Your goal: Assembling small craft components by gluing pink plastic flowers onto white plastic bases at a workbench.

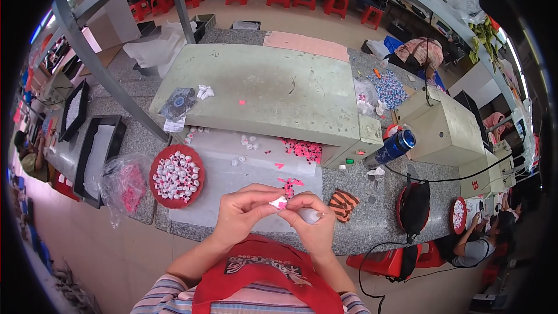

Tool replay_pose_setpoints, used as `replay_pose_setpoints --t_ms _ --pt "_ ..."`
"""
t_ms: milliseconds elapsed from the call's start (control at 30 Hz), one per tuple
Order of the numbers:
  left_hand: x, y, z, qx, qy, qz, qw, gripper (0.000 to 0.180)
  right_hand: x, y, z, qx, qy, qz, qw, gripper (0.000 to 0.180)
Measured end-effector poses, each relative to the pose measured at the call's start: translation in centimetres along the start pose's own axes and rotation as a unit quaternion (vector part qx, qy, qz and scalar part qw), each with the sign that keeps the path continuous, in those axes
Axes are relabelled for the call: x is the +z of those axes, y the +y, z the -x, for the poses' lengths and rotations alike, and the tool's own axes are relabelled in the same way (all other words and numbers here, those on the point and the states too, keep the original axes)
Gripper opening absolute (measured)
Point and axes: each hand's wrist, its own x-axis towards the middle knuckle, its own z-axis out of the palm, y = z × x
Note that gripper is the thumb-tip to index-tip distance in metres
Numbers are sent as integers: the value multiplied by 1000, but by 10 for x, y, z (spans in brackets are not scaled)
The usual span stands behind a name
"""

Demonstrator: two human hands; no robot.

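My left hand [241, 214] pinches a small white piece with a pink part [279, 202] between thumb and fingertips, just over the near edge of the bench. Close against it, the fingers of my right hand [318, 235] touch the piece. A whitish, translucent object [310, 216], perhaps a small bottle, is tucked in the right palm; the fingers hide much of it. Loose pink pieces [290, 185] lie on the white sheet [221, 183] just beyond my hands. To their left stands a red dish [176, 204] full of white and pink pieces like the held one.
A grey-green metal box [261, 90] spans the bench ahead, pink pieces [302, 150] beneath its edge. Rightward are a striped cloth [343, 205], a blue bottle [392, 149] and a black bag [414, 209]. A plastic bag [123, 187] and black trays [100, 154] sit left. Co-workers sit around.
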Motion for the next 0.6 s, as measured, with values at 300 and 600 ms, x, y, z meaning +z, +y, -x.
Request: replay_pose_setpoints --t_ms 300,600 --pt "9 -7 -6 82 12 -174 981 23 -13 3 -9 12 -37 -18 999 22" --pt "13 -29 -17 54 78 -140 986 20 -17 19 -28 -10 -53 56 997 19"
